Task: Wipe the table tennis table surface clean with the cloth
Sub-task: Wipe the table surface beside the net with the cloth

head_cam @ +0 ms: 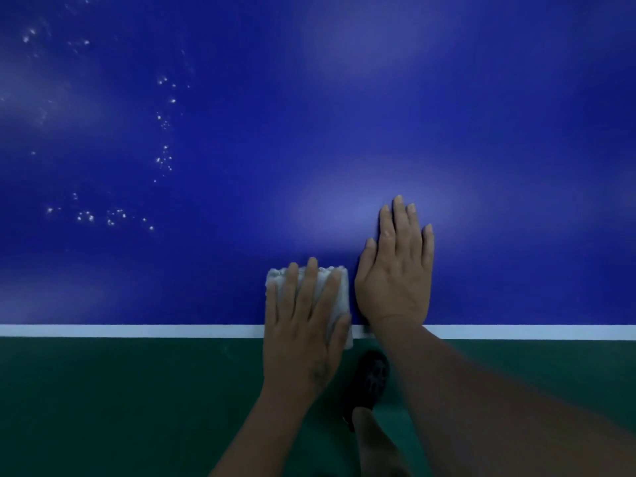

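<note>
Pressing my left hand [303,325] flat on the cloth [335,290] at the worktop [344,132] edge, my right hand [395,270] flat beside, fingers straight, empty.

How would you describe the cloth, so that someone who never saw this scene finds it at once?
Start from the blue table and follow its white edge line to the two hands. The cloth is the pale, fluffy folded pad under the left hand, whose straight fingers press it flat, overlapping the line. The right hand beside it lies on bare table.
</note>
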`<action>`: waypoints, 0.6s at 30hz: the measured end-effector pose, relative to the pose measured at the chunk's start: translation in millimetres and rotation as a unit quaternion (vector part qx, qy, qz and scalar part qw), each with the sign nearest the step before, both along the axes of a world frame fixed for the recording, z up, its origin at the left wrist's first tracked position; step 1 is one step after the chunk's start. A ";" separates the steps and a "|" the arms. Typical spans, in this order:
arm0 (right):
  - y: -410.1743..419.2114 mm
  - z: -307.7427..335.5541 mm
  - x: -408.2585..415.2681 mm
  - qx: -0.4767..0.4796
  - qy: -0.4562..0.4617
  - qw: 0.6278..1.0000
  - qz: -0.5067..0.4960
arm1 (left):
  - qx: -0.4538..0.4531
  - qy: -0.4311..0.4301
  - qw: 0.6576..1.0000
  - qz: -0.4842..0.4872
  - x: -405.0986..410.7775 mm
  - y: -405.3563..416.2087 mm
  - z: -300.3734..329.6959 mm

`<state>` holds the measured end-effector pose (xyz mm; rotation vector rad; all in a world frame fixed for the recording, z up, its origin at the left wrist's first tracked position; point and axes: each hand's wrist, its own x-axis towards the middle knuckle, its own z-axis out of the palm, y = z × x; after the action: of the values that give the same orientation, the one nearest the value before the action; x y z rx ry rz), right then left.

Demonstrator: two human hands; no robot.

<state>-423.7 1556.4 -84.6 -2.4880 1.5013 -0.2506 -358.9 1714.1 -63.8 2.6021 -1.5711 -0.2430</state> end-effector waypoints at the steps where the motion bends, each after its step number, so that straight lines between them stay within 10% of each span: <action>1: -0.3 -0.1 -0.1 -0.003 -0.003 1.000 -0.001 | 0.007 -0.001 1.000 -0.006 5.7 -1.1 -1.2; 8: 0.2 -1.2 0.0 -0.011 -0.018 1.000 -0.004 | 0.010 -0.058 0.990 0.130 94.6 -69.2 -10.3; 18: -0.1 -2.7 -0.8 -0.021 -0.024 0.999 0.002 | 0.012 -0.048 0.996 0.075 113.6 -38.8 -9.4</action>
<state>-424.5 1556.3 -87.3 -2.4979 1.4880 -0.3427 -245.3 1675.3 -73.1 2.7720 -1.3994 -0.1266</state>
